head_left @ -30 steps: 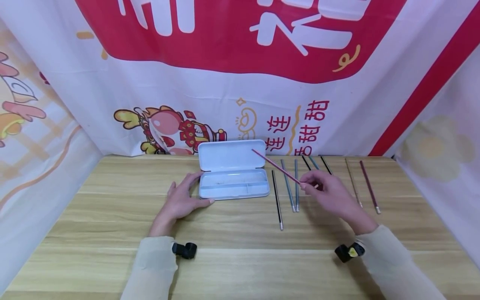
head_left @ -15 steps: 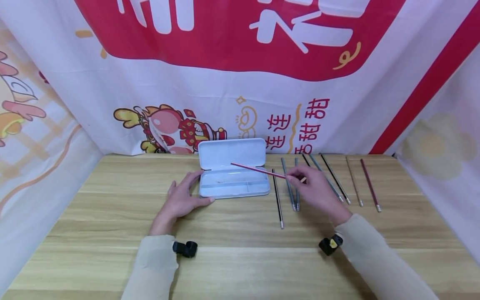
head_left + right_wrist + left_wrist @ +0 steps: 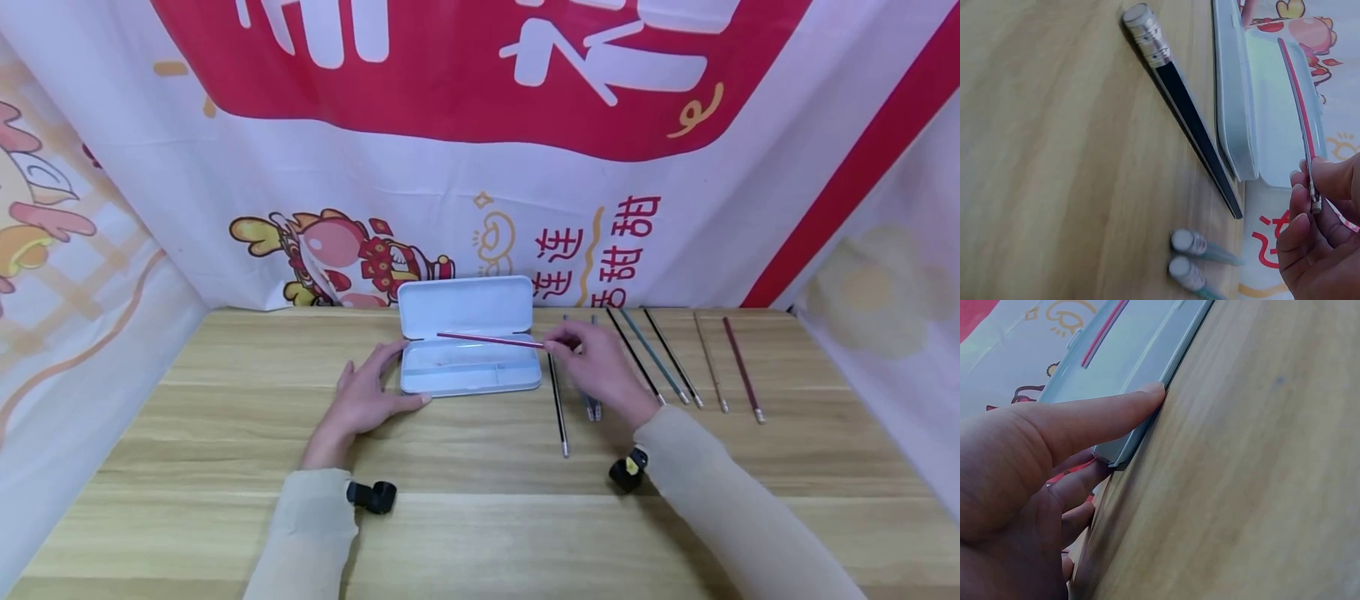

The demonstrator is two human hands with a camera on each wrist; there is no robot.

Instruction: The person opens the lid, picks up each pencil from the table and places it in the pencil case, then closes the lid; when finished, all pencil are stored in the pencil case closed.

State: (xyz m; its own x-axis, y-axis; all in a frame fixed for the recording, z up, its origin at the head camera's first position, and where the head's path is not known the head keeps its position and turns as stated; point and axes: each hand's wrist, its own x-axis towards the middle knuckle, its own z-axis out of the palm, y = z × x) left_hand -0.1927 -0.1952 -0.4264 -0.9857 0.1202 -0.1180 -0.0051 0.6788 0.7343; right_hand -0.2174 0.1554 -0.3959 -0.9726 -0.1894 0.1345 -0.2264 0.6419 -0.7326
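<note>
A light blue pencil case [image 3: 471, 381] lies with its lid raised at the back of the table; its compartments look bare. My left hand [image 3: 365, 400] spans the case's left end, thumb on the front edge, fingers at the left side; the thumb [image 3: 1110, 419] shows on the rim in the left wrist view. Between thumb and fingers my right hand [image 3: 596, 362] pinches a red pencil [image 3: 487, 338] near its eraser end. That pencil hangs nearly level above the back of the case, its tip pointing left. The right wrist view shows the pinch near the metal band of the red pencil [image 3: 1300, 106].
Just right of the case lies a black pencil [image 3: 558, 408]. Two blue pencils [image 3: 590, 407] are partly under my right hand. Farther right lie several more pencils, among them a dark red one [image 3: 742, 369]. A printed cloth [image 3: 480, 175] stands behind the table.
My right hand has moved left with the red pencil, which has swung from slanting to nearly level and now hangs over the case. The left hand has stayed at the case.
</note>
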